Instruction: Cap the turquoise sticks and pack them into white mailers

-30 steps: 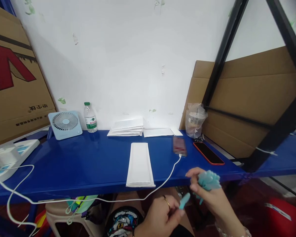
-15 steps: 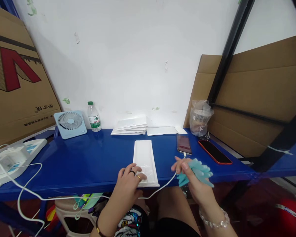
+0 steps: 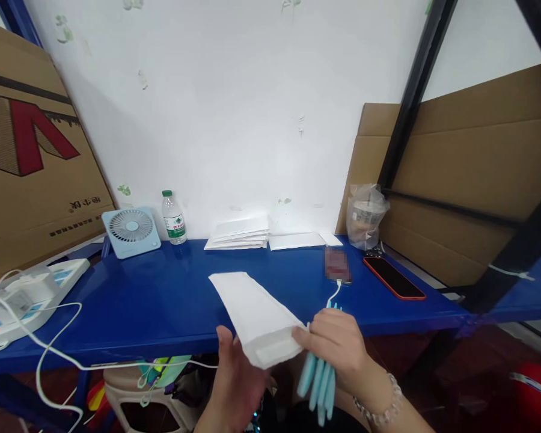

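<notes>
A white envelope (image 3: pixel 265 319) is tilted above the front edge of the blue table, its flap end toward me. My right hand (image 3: pixel 338 343) pinches its right corner between thumb and fingers. In the same hand is a bundle of light-blue, finger-like strips (image 3: pixel 318 385), pointing down; what they are I cannot make out. My left hand (image 3: pixel 241 379) is just left of the envelope's near end, thumb raised and apart, its other fingers blurred and partly hidden. A white cable (image 3: pixel 333 291) runs from a phone (image 3: pixel 337 264) toward my right hand.
Against the wall are a stack of white envelopes (image 3: pixel 238 233), another envelope (image 3: pixel 297 241), a water bottle (image 3: pixel 174 219) and a blue fan (image 3: pixel 132 231). A power strip (image 3: pixel 67 273) lies left. On the right are a red-edged phone (image 3: pixel 394 278) and a bagged cup (image 3: pixel 365 216).
The envelope has been lifted off the table and tilted, its corner now in my right hand. My right hand has turned over, so the light-blue bundle points down. My left hand has moved lower.
</notes>
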A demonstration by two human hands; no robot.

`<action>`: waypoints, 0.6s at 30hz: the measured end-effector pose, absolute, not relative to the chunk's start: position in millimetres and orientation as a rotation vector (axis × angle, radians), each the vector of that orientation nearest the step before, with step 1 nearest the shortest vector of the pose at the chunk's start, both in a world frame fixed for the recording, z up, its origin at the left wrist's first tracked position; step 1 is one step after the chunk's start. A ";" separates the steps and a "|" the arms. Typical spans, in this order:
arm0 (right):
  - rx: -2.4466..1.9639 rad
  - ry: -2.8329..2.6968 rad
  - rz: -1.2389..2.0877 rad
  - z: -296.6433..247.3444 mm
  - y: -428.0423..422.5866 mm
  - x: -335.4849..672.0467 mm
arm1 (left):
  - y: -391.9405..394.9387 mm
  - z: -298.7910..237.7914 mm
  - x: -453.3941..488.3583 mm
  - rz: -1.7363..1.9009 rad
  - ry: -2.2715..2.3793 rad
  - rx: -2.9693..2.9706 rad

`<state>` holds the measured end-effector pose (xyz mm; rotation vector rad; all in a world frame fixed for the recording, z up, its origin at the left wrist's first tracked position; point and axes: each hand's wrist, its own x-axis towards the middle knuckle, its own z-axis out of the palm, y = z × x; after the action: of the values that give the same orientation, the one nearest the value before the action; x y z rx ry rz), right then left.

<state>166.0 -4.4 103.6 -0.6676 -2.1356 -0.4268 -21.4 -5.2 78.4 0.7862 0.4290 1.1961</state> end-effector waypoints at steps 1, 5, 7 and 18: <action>-0.659 -2.197 -0.473 103.1 -5.8 166.0 | -4.1 79.0 -19.0 1.049 0.314 0.665; -0.647 -2.303 -0.350 97.4 -10.6 166.0 | 9.5 87.4 -12.2 0.968 0.191 0.276; -0.631 -2.150 -0.092 100.1 -11.6 169.2 | 17.8 92.7 -7.5 0.989 0.257 0.132; -0.422 -1.768 0.328 149.7 -1.9 161.6 | 32.1 110.4 29.3 0.886 0.174 0.069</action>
<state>161.6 -1.9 149.7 -0.4219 -1.7676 0.3282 29.3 32.1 110.4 0.0691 0.1736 0.8862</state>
